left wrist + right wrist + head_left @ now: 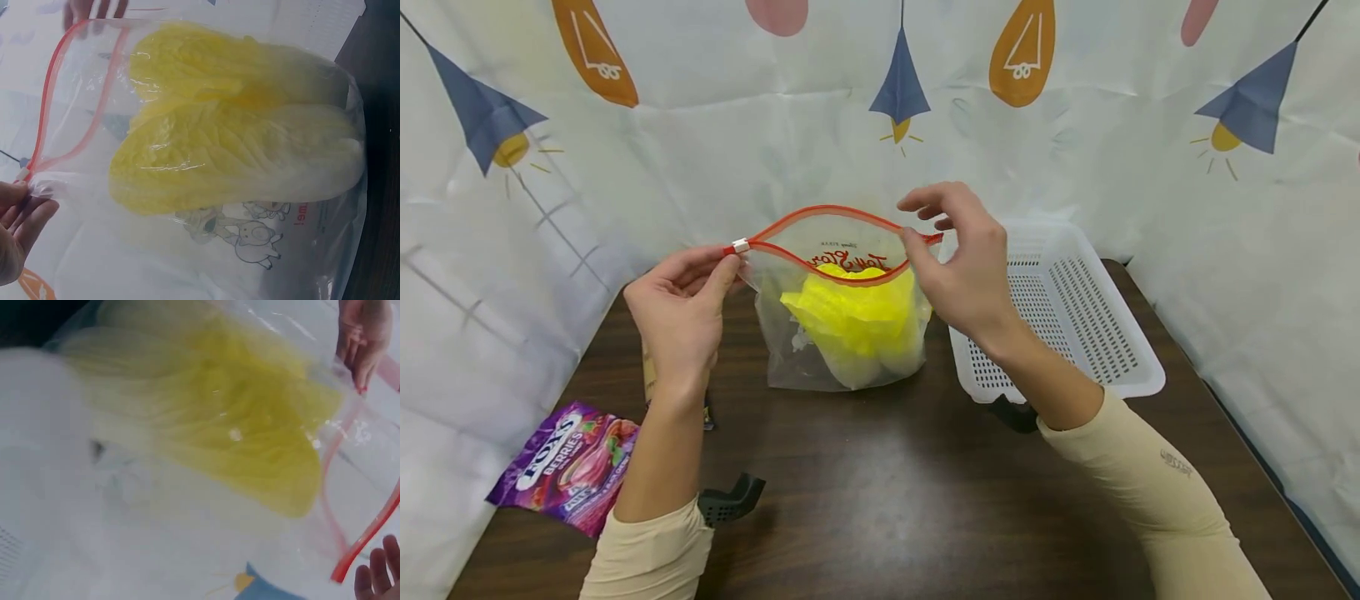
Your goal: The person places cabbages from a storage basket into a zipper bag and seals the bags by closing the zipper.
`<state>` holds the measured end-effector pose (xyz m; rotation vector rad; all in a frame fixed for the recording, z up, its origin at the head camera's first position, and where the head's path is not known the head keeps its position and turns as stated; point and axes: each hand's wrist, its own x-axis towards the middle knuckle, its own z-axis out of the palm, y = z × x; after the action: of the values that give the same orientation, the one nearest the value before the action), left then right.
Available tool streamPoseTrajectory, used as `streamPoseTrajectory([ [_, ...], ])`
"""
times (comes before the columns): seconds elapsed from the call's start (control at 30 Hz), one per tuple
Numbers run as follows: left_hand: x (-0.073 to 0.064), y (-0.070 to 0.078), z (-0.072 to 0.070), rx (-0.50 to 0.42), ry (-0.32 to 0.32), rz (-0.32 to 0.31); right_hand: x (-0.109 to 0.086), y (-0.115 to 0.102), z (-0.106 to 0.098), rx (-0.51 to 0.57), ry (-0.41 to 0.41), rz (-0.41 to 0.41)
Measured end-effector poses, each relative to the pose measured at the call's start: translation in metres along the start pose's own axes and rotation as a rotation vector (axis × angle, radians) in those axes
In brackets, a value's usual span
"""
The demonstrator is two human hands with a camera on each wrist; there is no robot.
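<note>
A clear zip bag (790, 358) with a red slider seal stands upright on the table, its mouth gaping. Inside are two napa cabbages (206, 156), yellow leaves toward the opening and pale stems at the bottom. My left hand (681, 304) pinches the bag's left top corner beside the white slider (741, 245). At the opposite end of the seal, my right hand (962, 258) has its fingers spread loosely, thumb by the red strip. In the right wrist view, the fingers (378, 572) of that hand are apart from the red strip's end.
A white perforated basket (1138, 358) sits behind my right forearm. A purple candy bag (568, 467) lies at the left table edge, and a partly hidden brown item (648, 371) is behind my left wrist. Printed white cloth (820, 125) hangs around the table.
</note>
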<state>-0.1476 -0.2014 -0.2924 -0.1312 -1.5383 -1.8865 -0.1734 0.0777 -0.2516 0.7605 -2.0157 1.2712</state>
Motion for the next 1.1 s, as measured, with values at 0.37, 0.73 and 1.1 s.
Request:
streamPoseTrajectory([
  [0.37, 0.000, 0.004, -0.004, -0.020, -0.018, -0.041, 0.039, -0.040, 0.054, -0.170, -0.480, -0.131],
  [0.73, 0.001, 0.005, -0.005, -0.045, -0.012, -0.040, 0.068, -0.054, 0.099, -0.409, -0.776, -0.134],
  [1.1, 0.001, 0.006, -0.006, 0.119, -0.016, -0.017, 0.065, -0.060, 0.110, -0.593, -0.823, -0.139],
])
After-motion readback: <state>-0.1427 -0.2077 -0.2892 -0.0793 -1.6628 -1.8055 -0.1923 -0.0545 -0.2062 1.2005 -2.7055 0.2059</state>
